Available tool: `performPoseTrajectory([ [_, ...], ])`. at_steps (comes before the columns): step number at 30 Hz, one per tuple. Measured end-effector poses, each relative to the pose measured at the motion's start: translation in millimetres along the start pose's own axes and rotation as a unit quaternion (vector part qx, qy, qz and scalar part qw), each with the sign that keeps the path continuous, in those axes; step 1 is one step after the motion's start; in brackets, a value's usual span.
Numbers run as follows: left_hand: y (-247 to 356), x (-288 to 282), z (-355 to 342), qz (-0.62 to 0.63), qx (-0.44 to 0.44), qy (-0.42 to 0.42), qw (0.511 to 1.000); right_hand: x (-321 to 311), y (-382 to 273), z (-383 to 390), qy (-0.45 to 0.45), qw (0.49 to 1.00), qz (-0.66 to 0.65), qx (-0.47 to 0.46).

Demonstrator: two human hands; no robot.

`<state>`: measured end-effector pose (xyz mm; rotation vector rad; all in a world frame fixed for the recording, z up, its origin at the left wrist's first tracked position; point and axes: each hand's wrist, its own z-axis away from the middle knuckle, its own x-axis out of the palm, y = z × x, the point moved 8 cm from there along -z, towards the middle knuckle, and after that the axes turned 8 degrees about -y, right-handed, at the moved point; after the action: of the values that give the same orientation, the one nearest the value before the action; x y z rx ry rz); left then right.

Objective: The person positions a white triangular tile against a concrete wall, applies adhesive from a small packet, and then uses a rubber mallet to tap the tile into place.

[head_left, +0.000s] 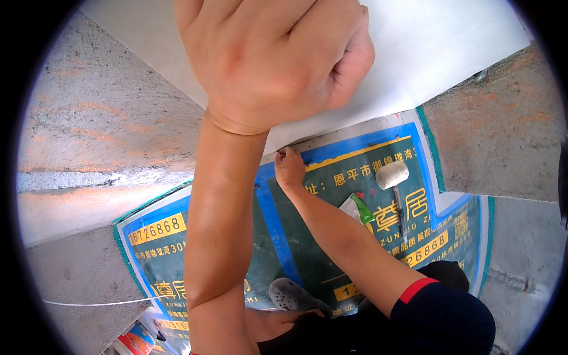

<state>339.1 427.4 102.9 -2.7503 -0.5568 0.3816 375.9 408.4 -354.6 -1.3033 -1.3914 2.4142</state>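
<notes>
My left hand (pixel 278 59) is close up at the top, its back showing and its fingers curled into a fist in front of a large smooth white panel (pixel 438 53). Whatever those fingers may hold is hidden behind the hand. Lower down, my right hand (pixel 290 169) is at the panel's bottom edge, with its fingers bent together. Something small and dark shows at the fingertips, too small to name. To the right of that forearm, a mallet with a white head (pixel 392 176) and a dark handle lies on the floor sheet. Beside it is a green and white packet (pixel 358 209).
Green printed protective sheeting (pixel 331 225) with blue borders covers the floor. Rough concrete walls (pixel 106 118) stand on both sides. A grey clog (pixel 296 296) is on the sheeting below my arms. At lower left are a white cord (pixel 100 304) and a red and blue container (pixel 137 340).
</notes>
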Motion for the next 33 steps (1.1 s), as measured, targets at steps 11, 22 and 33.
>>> performPoseTrajectory([
  [11, -0.7, -2.5, 2.4, 0.006, -0.011, -0.014, 1.000, 8.1, 5.1, -2.9, 0.012, 0.999, 0.011, -0.046],
  [22, 0.0, 0.7, 1.4, 0.006, -0.003, -0.062, 0.998, 10.0, 6.5, -1.3, 0.004, 0.996, -0.030, -0.087],
  [33, 13.6, 3.9, -17.1, -0.031, -0.042, -0.126, 0.991, -56.1, -41.3, 9.1, -0.257, 0.943, 0.026, -0.209],
])
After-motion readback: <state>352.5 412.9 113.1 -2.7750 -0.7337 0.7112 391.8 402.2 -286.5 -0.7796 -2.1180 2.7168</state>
